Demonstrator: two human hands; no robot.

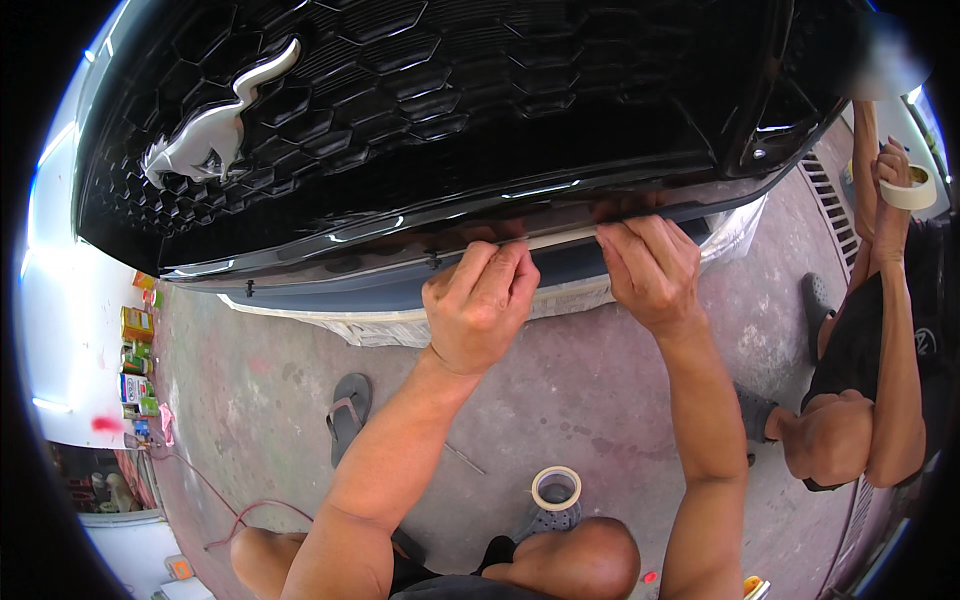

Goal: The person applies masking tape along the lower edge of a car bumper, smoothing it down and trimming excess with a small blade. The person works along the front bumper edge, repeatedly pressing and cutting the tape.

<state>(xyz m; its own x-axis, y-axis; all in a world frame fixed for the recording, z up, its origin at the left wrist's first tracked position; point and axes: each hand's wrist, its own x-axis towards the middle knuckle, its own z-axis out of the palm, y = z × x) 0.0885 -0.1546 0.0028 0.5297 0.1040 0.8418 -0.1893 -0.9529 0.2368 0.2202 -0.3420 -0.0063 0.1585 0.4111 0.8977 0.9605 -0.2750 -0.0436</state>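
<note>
A strip of cream masking tape (562, 238) runs between my two hands along the lower edge of a glossy black car front (450, 195). My left hand (478, 305) pinches one end of the strip, its fingertips close against the panel edge. At the other end, my right hand (655, 270) pinches the tape, fingers bent and near the same edge. Below the edge is a dark grey lower trim (310, 297), with pale masking sheeting (385, 325) hanging under it. Two small black clips show along the edge to the left of my hands.
A person on the right holds a masking tape roll (908, 190). Another tape roll (556, 488) sits by my knee. A flip-flop (348, 418), thin rod (466, 459) and red hose (240, 515) lie on the concrete. Several cans (137, 355) line the left wall; a floor grate (828, 205) is right.
</note>
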